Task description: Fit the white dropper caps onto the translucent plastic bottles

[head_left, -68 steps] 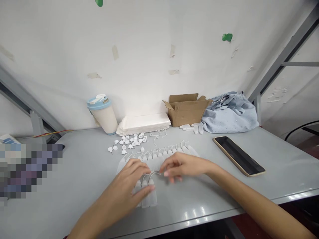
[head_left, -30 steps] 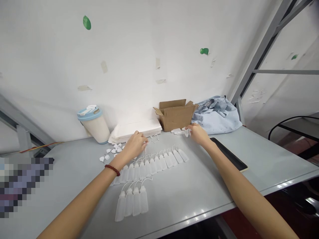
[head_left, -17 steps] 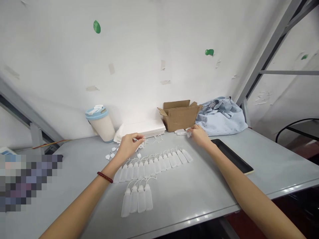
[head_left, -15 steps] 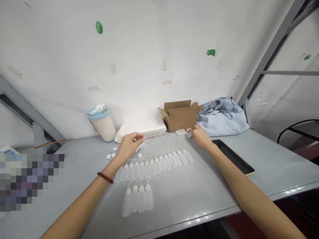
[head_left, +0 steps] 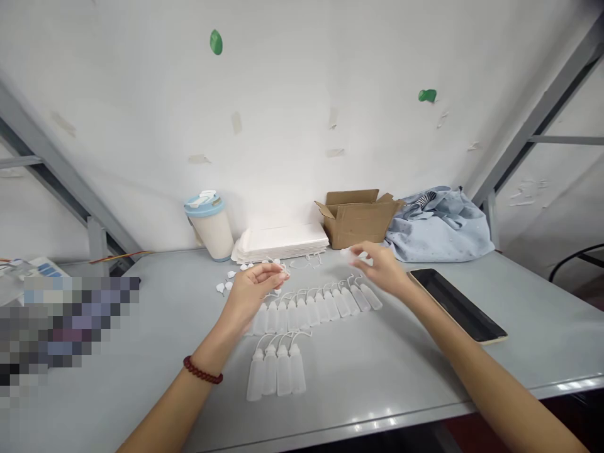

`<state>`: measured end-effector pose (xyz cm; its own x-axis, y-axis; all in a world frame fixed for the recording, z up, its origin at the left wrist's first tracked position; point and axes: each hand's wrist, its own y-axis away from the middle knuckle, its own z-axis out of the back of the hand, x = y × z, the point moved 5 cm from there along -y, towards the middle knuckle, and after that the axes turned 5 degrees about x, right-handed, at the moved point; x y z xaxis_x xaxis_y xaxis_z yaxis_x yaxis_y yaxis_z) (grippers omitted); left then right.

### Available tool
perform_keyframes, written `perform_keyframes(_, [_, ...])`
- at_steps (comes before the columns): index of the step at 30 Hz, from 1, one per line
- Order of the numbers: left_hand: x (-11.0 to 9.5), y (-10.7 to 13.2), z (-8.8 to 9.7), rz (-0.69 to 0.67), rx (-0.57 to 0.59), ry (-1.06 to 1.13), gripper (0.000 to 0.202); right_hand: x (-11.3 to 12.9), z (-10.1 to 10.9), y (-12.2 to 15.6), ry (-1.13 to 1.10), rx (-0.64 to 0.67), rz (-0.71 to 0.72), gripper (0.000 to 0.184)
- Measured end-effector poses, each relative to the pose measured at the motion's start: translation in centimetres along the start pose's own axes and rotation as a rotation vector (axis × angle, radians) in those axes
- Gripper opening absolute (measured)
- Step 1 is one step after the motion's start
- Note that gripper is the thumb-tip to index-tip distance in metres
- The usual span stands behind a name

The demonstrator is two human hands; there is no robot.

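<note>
My left hand [head_left: 257, 286] is closed in a pinch on a small white cap [head_left: 284, 268], mostly hidden by the fingertips. Loose white caps [head_left: 231, 275] lie beside and behind that hand. Across from it, my right hand [head_left: 381, 267] grips a small translucent plastic bottle [head_left: 348, 254] between thumb and fingers, above the table. Below both hands runs a long row of translucent squeeze bottles [head_left: 302, 311], each with a thin curved white tube on top. A shorter row of similar bottles [head_left: 276, 374] lies nearer the front edge.
On the grey table [head_left: 377, 371] stand a blue-lidded cup [head_left: 211, 229], a white stack [head_left: 283, 242] and an open cardboard box [head_left: 361, 223]. A light-blue cloth bag [head_left: 443, 229] lies at the back right. A black tray-like object [head_left: 457, 305] sits beside my right forearm.
My right hand has lifted a bottle from in front of the cardboard box and brought it toward me. My left hand keeps its pinch. The view has shifted slightly left.
</note>
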<state>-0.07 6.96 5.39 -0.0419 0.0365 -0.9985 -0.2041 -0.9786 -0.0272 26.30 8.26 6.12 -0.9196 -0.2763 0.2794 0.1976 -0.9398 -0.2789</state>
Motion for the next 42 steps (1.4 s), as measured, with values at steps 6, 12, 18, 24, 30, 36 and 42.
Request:
perform_keyframes(6, [-0.1, 0.9, -2.0, 0.053, 0.067, 0.074, 0.021, 7.8, -2.7, 2.7, -0.337, -0.021, 0.35, 0.018])
perform_keyframes(12, [-0.3, 1.2, -2.6, 0.027, 0.105, 0.013, 0.015, 8.9, -3.2, 3.7, -0.362, -0.142, 0.461, 0.021])
perform_keyframes(18, [-0.1, 1.2, -2.4, 0.016, 0.083, -0.025, 0.017, 9.1, -2.9, 3.8, -0.443, -0.175, 0.425, 0.018])
perform_keyframes(24, [-0.2, 1.2, -2.2, 0.015, 0.068, -0.033, 0.019, 9.4, -2.9, 3.8, -0.539, -0.11, 0.343, 0.017])
perform_keyframes(30, [-0.2, 1.3, -2.1, 0.026, 0.069, -0.014, 0.02, 9.3, -3.0, 4.0, -0.55, -0.16, 0.339, 0.02])
perform_keyframes(36, [-0.1, 1.3, -2.4, 0.025, 0.104, -0.054, 0.017, 9.2, -3.0, 4.0, -0.566, -0.177, 0.327, 0.022])
perform_keyframes(42, [-0.3, 1.3, -2.8, -0.006, 0.132, -0.063, 0.016, 9.6, -2.6, 4.3, -0.548, -0.191, 0.384, 0.026])
